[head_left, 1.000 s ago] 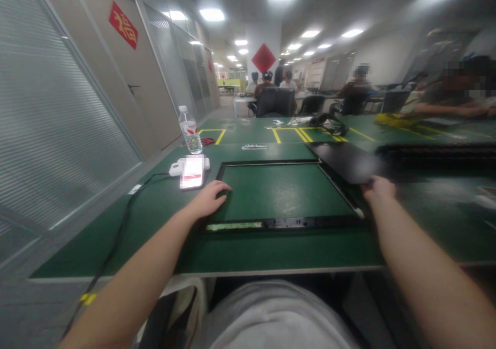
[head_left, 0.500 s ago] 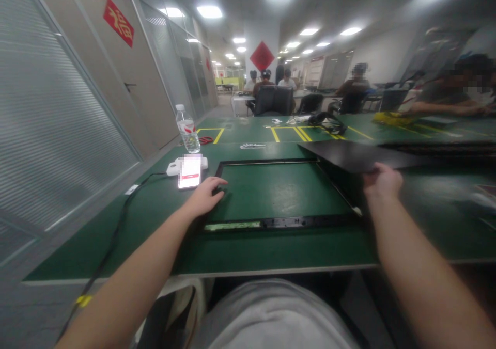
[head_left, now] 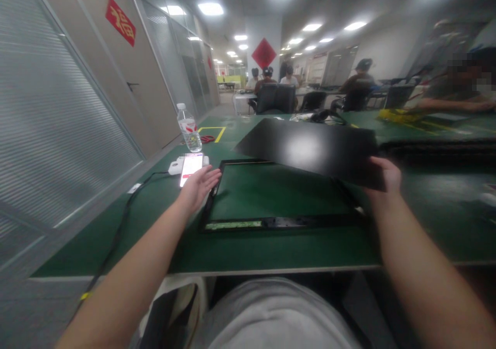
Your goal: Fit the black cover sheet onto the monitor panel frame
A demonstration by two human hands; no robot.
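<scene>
My right hand grips the near right corner of a thin dark flat panel, which is held tilted above the table. A black rectangular frame lies on the green tabletop under it, and the panel covers part of its far and right sides. Along the frame's near bar runs a pale green strip. My left hand is open, fingers stretched toward the frame's left side, palm turned inward. Just behind that hand is a lit phone.
The phone leans on a white power strip with a black cable. A water bottle and red-handled scissors stand or lie behind. Long dark parts lie at right; a person sits beyond.
The panel has moved left from the right side to over the frame, carried by my right hand. My left hand has shifted slightly left and turned, its fingers straighter.
</scene>
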